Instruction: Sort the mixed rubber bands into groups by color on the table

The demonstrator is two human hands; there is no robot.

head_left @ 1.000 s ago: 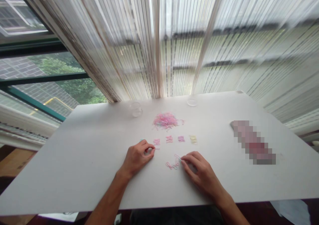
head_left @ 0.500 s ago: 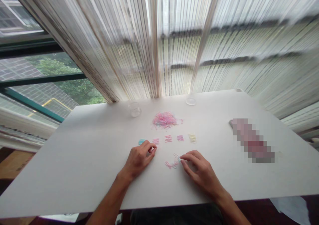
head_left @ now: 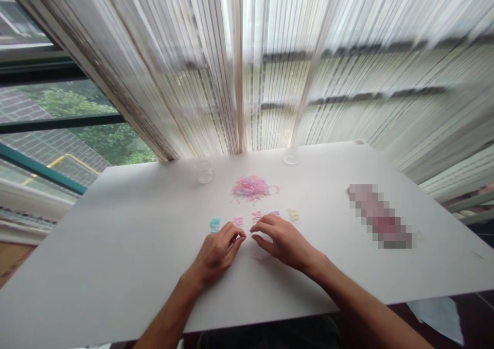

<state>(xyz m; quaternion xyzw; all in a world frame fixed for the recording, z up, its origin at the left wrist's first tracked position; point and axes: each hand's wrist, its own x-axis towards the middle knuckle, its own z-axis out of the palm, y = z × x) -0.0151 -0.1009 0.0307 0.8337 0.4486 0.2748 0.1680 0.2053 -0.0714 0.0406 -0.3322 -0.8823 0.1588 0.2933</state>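
Observation:
Small pastel rubber bands lie in a row of little groups: a turquoise group [head_left: 215, 224], a pink group [head_left: 238, 221], a coral-pink group [head_left: 257, 216], a purple group [head_left: 274, 213] and a pale yellow group [head_left: 294, 215]. My left hand [head_left: 222, 248] rests just below the pink group, thumb and forefinger pinched; whatever is between them is too small to make out. Facing it, my right hand [head_left: 283, 241] has thumb and forefinger slightly apart, with nothing visible between them. It partly covers the purple group and a few loose pink bands [head_left: 261, 256] beneath it.
Behind the row is a mixed heap of bands [head_left: 252, 188]. A clear round container [head_left: 204, 173] and a clear lid [head_left: 290, 158] stand near the back edge of the white table [head_left: 127, 246]. A blurred-out oblong object [head_left: 382, 216] lies at right. String curtains [head_left: 239, 71] hang behind.
My right hand has moved left and slightly forward, from the loose bands to beside my left fingertips. My left hand stays pinched, and the turquoise group is now more uncovered.

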